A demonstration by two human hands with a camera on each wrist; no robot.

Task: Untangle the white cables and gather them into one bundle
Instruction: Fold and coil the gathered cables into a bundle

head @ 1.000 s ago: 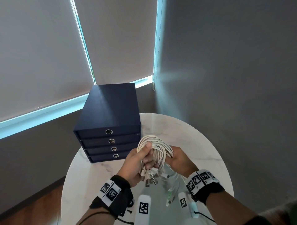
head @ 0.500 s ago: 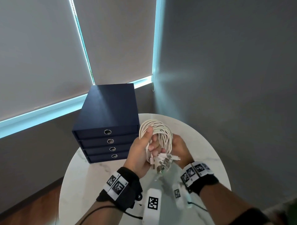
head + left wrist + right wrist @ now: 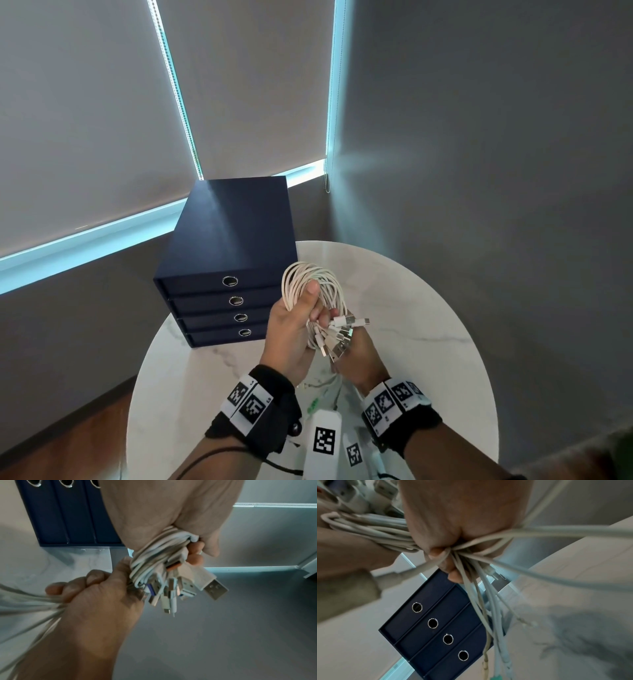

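Observation:
Above the round marble table [image 3: 431, 308], my left hand [image 3: 297, 322] grips a coil of white cables [image 3: 308, 279], thumb pressed over the loops. Several USB plugs [image 3: 342, 334] stick out of the coil to the right. Just below them, my right hand [image 3: 359, 358] holds a fist of loose strands. In the left wrist view the left hand [image 3: 171, 513] clamps the coil [image 3: 154, 555] and the right hand [image 3: 96, 586] pulls strands [image 3: 25, 601] off to the left. In the right wrist view the right hand's fingers [image 3: 452, 568] curl round strands [image 3: 481, 588] that hang down, one with a green tip.
A dark blue four-drawer box [image 3: 233, 233] stands at the table's back left, close to the left hand. A grey wall runs along the right and blinds hang behind. Wood floor [image 3: 68, 438] shows past the table's left edge.
The coil has risen a little and turned, so the plugs now point right. My right hand has dropped from beside the coil to below the plugs, toward me.

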